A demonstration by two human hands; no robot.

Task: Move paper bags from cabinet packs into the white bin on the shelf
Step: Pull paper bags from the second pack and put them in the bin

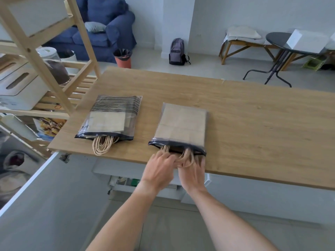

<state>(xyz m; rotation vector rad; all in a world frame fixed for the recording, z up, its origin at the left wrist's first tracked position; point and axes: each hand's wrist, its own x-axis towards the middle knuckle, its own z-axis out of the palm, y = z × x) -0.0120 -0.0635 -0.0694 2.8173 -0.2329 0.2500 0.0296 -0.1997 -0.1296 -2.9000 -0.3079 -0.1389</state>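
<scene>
Two clear plastic packs of folded brown paper bags lie flat on the wooden cabinet top (253, 124). The left pack (110, 118) has dark stripes at its far end, and rope handles spill from its near opening. The right pack (182, 126) lies near the front edge with its dark-rimmed mouth towards me. My left hand (159, 169) and my right hand (192, 173) are both at that mouth, fingers curled among the paper bags' rope handles (183, 158). A white bin (21, 87) with slot handles stands on the wooden shelf at the left.
The wooden shelf unit (59, 95) stands against the cabinet's left end, holding a glass jar (54, 67). An open white cabinet door (27, 183) juts out at lower left. Beyond the cabinet are a blue sofa (101, 28), an orange waste bin (123, 57), a backpack (176, 51) and a round dark table (279, 42).
</scene>
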